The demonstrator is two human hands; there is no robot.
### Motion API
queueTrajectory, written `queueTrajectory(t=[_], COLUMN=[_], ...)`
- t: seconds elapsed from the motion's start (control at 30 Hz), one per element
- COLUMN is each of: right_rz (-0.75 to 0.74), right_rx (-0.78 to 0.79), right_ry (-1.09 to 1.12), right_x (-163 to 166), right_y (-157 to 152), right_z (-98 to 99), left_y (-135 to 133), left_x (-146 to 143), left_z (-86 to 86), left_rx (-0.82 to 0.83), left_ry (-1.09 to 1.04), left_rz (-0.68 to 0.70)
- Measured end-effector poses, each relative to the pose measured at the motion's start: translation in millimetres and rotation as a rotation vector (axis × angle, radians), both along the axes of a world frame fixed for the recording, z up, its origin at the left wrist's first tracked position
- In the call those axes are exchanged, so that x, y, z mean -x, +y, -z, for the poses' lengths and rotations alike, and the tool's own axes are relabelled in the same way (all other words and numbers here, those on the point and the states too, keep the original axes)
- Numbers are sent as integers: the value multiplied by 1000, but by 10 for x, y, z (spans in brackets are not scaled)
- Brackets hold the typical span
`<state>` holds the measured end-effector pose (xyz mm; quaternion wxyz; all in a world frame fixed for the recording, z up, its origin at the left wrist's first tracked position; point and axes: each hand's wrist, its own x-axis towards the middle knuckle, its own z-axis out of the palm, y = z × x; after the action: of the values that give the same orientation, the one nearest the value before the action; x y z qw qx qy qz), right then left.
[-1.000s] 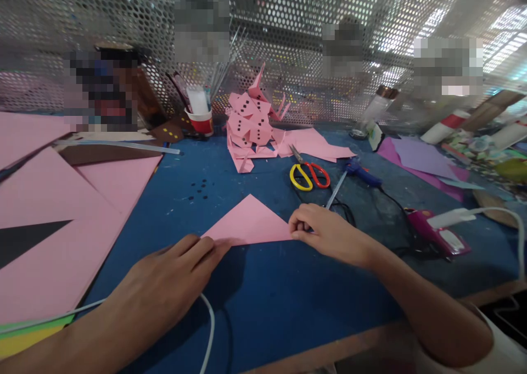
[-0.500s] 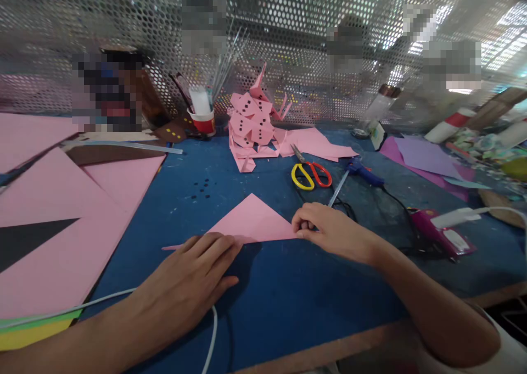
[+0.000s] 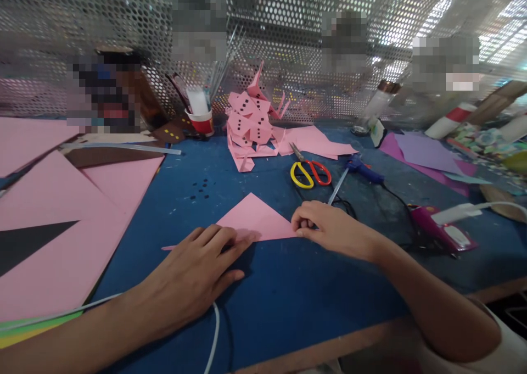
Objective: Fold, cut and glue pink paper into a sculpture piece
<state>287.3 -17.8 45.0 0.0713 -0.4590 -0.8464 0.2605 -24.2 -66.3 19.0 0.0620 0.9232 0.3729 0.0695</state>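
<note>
A pink paper folded into a triangle [image 3: 255,217] lies on the blue table [image 3: 288,297] in front of me. My left hand [image 3: 193,272] lies flat with its fingers pressing the triangle's lower left edge. My right hand [image 3: 325,228] pinches the triangle's right corner against the table. A thin pink sliver sticks out to the left of my left hand.
A pile of pink folded pieces with black dots [image 3: 251,124] stands behind. Scissors with yellow and red handles [image 3: 308,171], a blue glue gun [image 3: 362,169] and a pink glue gun [image 3: 440,231] lie to the right. Large pink sheets [image 3: 61,220] cover the left. A perforated metal screen [image 3: 288,44] closes the back.
My left hand has slid to the right along the triangle's lower edge. My right hand has stayed on the right corner.
</note>
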Motion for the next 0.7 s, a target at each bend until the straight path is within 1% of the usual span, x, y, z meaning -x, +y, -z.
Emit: queueTrajectory(t=[0.13, 0.27, 0.37, 0.43, 0.5, 0.6, 0.7], right_rz=[6, -5, 34, 91, 124, 147, 156], right_rx=[-1, -39, -46, -50, -101, -206, -288], right_ry=[-13, -38, 19, 79, 97, 67, 34], right_x=[9, 46, 148, 260, 386, 543, 617], right_y=[-10, -42, -89, -123, -150, -174, -192], right_z=[-23, -41, -22, 22, 91, 209, 288], left_y=[37, 71, 73, 67, 59, 44, 34], left_x=[-10, -31, -46, -54, -61, -73, -82], left_z=[19, 19, 7, -3, -13, -27, -32], left_rx=[-13, -21, -31, -44, -65, -101, -123], left_ry=[4, 33, 53, 52, 57, 88, 116], left_rz=[24, 43, 41, 49, 48, 39, 44])
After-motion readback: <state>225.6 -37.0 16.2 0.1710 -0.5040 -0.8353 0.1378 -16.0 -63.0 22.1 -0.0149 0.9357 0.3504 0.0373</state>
